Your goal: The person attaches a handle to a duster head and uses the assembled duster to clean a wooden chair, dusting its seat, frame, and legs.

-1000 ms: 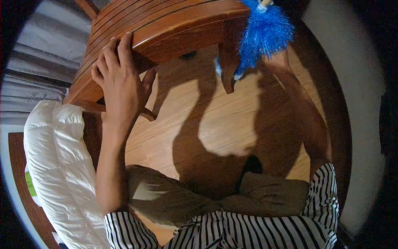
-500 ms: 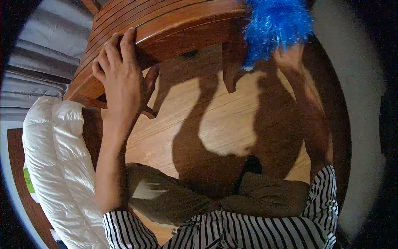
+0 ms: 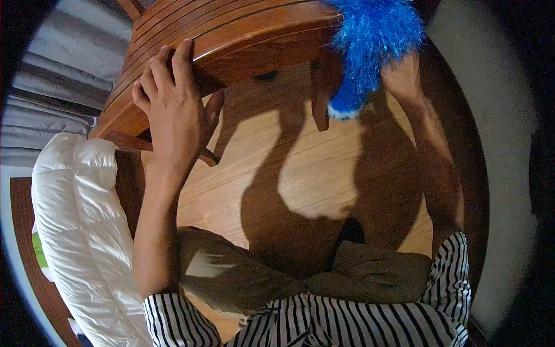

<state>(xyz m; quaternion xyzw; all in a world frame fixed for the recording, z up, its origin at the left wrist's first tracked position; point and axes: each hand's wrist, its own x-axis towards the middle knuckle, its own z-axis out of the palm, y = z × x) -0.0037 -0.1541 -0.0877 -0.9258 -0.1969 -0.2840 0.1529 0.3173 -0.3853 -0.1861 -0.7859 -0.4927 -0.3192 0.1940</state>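
Note:
My left hand rests on the front edge of a slatted wooden bench, its fingers bent over the rim and a little apart, with nothing in them. At the bench's right end, my right hand is closed on a shaggy blue tinsel duster. The duster's fibres cover most of those fingers. A narrower blue end with a whitish tip hangs down beside the bench leg.
A white quilt lies along the left side, and grey curtains hang behind it. Below is a wood floor crossed by shadows. A pale wall runs along the right.
The duster has shifted slightly left, and its whitish tip now hangs lower and further left. My right hand moved a little left with it. My left hand stays on the bench edge.

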